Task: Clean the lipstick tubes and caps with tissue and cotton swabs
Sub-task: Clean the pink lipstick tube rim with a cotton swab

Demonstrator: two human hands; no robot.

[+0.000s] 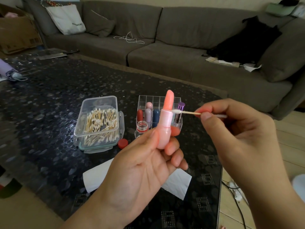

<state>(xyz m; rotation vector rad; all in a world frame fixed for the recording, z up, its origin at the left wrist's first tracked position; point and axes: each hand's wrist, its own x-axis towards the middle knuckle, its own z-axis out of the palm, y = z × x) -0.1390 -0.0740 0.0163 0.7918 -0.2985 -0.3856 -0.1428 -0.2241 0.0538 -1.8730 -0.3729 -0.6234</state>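
My left hand [142, 164] grips the base of an uncapped pink lipstick tube [165, 123] and holds it upright, its coral stick fully raised. My right hand [234, 129] pinches a wooden cotton swab [186, 111] between thumb and fingers. The swab's white tip touches the rim of the tube just below the stick. A white tissue [178, 184] lies flat on the table under my left hand. Behind the tube stands a clear organizer [145, 100] with several capped lipsticks in its slots.
An open plastic box [99, 103] full of cotton swabs sits left of the organizer. A small clear jar [142, 128] and its red lid [123, 143] lie between them. The dark patterned table [49, 104] ends near my right arm; a grey sofa [165, 47] runs behind it.
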